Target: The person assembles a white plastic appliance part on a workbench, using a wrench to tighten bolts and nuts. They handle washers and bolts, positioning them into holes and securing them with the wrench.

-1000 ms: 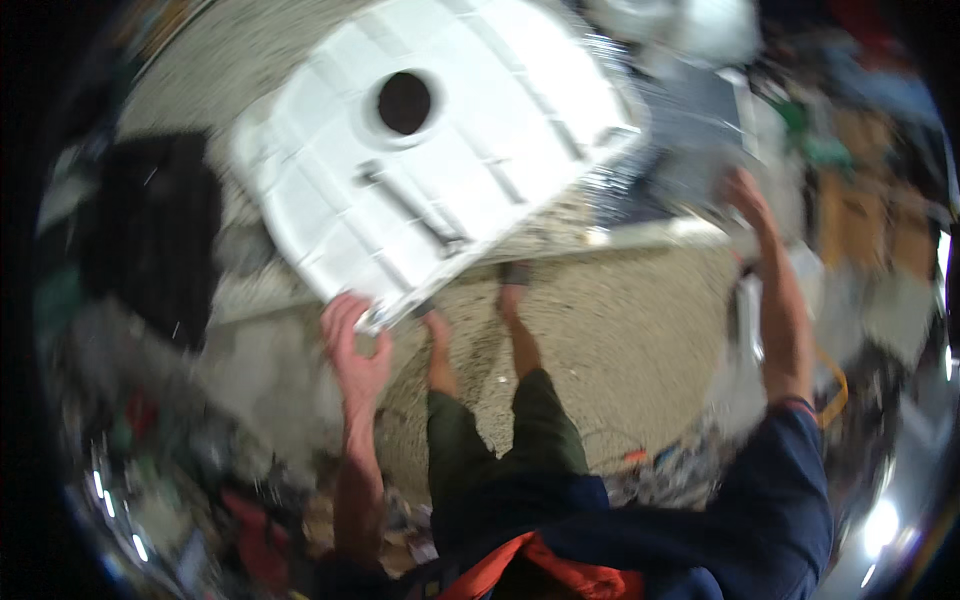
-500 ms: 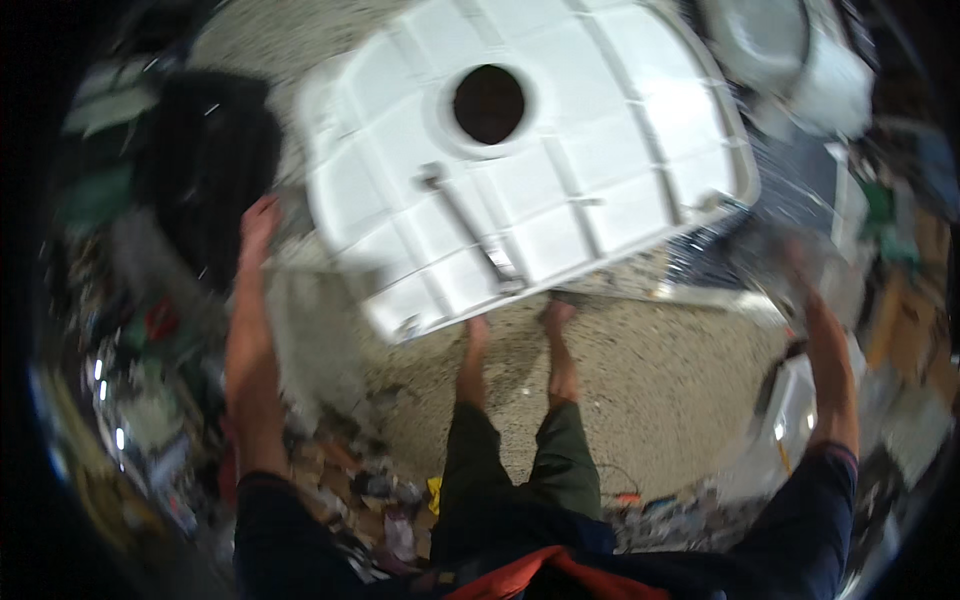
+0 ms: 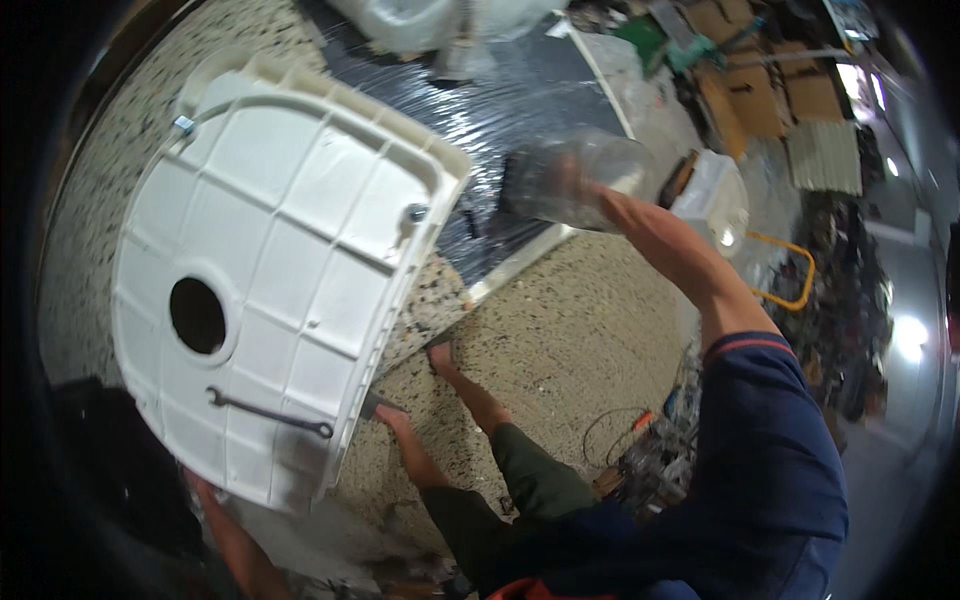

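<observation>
A large white ribbed plastic part (image 3: 262, 235) with a round dark hole lies at the left. On its ribbed face rests a combination spanner (image 3: 270, 411). Metal bolts sit at its edge, one bolt (image 3: 183, 125) at the far corner and another bolt (image 3: 417, 212) at the right corner. My right hand (image 3: 568, 178) is inside a clear plastic container (image 3: 618, 160); its fingers are blurred through the plastic. At the lower left, my left hand (image 3: 194, 482) is by the white part's rim, its fingers mostly hidden.
The clear container is over a dark sheet wrapped in shiny film (image 3: 470, 110). A white box-like object (image 3: 712, 195) and a yellow bent handle (image 3: 800, 275) are at the right. Cardboard boxes (image 3: 750, 95) are stacked behind. A dark object (image 3: 110, 450) sits at the lower left.
My view has swung to the right, so the white part now appears further left and turned. My right hand stays in the clear container, and my left remains by the white part's left side.
</observation>
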`<state>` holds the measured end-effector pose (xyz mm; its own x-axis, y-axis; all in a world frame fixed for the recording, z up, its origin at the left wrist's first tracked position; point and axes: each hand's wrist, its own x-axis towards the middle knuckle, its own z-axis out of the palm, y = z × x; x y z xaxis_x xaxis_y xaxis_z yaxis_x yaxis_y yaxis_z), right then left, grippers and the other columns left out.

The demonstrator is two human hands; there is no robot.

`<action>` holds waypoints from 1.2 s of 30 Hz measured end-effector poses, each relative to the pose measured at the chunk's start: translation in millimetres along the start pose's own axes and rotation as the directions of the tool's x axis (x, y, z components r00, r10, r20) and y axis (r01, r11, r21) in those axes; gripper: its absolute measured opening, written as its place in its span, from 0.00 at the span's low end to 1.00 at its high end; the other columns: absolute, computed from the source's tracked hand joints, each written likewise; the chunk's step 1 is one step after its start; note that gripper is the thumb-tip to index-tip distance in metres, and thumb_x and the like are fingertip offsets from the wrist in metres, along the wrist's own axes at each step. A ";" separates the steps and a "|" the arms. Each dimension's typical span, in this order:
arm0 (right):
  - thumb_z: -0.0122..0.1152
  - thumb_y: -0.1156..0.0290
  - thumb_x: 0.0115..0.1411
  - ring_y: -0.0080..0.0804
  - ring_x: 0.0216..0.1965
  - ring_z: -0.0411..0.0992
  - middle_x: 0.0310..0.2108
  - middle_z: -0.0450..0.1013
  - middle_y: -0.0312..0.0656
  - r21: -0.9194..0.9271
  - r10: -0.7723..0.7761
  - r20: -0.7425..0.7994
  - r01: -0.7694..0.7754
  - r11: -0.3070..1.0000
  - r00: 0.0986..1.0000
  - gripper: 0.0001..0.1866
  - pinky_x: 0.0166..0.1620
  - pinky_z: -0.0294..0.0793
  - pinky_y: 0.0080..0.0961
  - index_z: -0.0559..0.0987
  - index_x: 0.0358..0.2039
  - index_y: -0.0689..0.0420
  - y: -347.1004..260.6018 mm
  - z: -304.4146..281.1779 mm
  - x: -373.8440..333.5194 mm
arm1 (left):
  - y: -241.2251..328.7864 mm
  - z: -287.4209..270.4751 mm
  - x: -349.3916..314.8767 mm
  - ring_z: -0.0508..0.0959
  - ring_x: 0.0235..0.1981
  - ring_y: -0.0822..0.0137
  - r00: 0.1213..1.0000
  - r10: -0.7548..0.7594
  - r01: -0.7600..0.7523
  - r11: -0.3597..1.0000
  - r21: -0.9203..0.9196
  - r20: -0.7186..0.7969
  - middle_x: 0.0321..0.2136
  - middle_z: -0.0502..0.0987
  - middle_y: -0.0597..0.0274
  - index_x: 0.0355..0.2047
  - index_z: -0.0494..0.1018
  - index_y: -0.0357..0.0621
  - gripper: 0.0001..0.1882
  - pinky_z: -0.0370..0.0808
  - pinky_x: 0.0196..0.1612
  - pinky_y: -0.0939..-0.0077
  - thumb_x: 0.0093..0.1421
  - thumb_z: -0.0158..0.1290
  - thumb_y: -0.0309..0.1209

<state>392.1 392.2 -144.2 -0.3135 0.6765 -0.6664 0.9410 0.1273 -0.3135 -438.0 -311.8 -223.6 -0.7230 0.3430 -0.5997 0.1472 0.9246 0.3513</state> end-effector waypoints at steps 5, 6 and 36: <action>0.58 0.69 0.60 0.46 0.34 0.80 0.30 0.79 0.52 -0.005 0.017 -0.018 -0.017 1.000 1.000 0.11 0.36 0.79 0.42 0.83 0.34 0.63 -10.9 16.2 -8.2 | 4.5 -1.3 14.2 0.69 0.24 0.72 0.995 0.099 -0.098 0.992 0.076 -0.010 0.25 0.73 0.66 0.31 0.75 0.41 0.08 0.65 0.26 0.72 0.65 0.55 0.32; 0.58 0.69 0.59 0.46 0.33 0.80 0.30 0.79 0.52 0.001 0.022 -0.020 -0.022 1.000 1.000 0.11 0.36 0.79 0.42 0.83 0.34 0.63 -13.6 17.7 -10.7 | 5.5 -3.8 15.8 0.69 0.24 0.72 0.994 0.111 -0.109 0.990 0.093 -0.015 0.25 0.72 0.66 0.31 0.74 0.41 0.08 0.65 0.26 0.72 0.65 0.55 0.32; 0.59 0.73 0.53 0.55 0.30 0.82 0.26 0.79 0.57 0.014 0.199 -0.182 -0.199 0.980 0.963 0.08 0.33 0.80 0.44 0.84 0.27 0.63 -21.2 -5.8 -6.7 | 18.3 -94.2 -89.5 0.79 0.53 0.65 0.935 0.232 -0.228 0.973 0.045 -0.270 0.46 0.84 0.55 0.41 0.85 0.44 0.09 0.84 0.49 0.60 0.65 0.59 0.32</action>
<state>375.0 389.2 -129.1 -0.0918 0.8091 -0.5805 0.9827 -0.0205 -0.1840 -434.2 -341.2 -95.7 -0.8237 0.4900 -0.2854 0.3385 0.8286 0.4459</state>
